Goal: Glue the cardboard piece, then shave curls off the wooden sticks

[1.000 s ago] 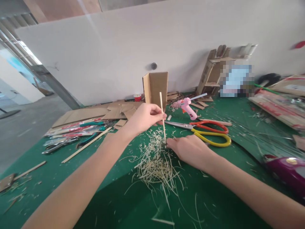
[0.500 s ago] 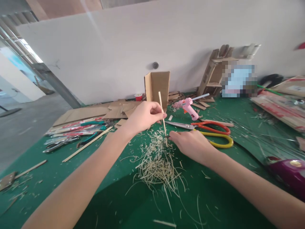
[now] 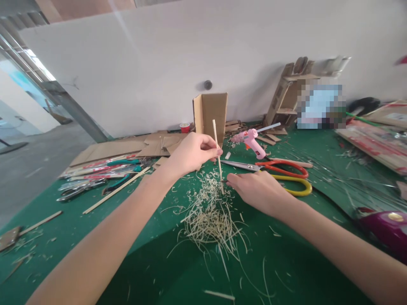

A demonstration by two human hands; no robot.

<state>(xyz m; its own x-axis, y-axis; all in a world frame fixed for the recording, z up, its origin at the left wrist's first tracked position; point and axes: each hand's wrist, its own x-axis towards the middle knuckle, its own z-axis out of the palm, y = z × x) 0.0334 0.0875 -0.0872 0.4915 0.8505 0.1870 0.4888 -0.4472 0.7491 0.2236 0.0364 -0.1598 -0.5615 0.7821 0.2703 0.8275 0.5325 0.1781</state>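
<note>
My left hand (image 3: 200, 153) pinches a thin wooden stick (image 3: 218, 159) near its middle, holding it nearly upright. Close to the stick's lower end, my right hand (image 3: 251, 186) is closed, with a small dark edge, perhaps a blade, showing at its fingertips against the stick. Most of that object is hidden in the fingers. Below the stick lies a heap of pale curled wood shavings (image 3: 213, 224) on the green table (image 3: 152, 262). Scissors (image 3: 286, 168) with one red and one yellow handle lie just behind my right hand.
A pink glue gun (image 3: 254, 144) lies beyond the scissors. A folded cardboard piece (image 3: 214, 110) stands against the wall. Wrapped tools and pliers (image 3: 121, 180) lie left, beside another wooden stick (image 3: 116, 191). A purple object (image 3: 388, 231) sits at the right edge, with a cardboard structure (image 3: 280, 97) behind.
The hands stay close to where they were, still at the stick. My right hand has shifted very slightly; the whole view has moved a little.
</note>
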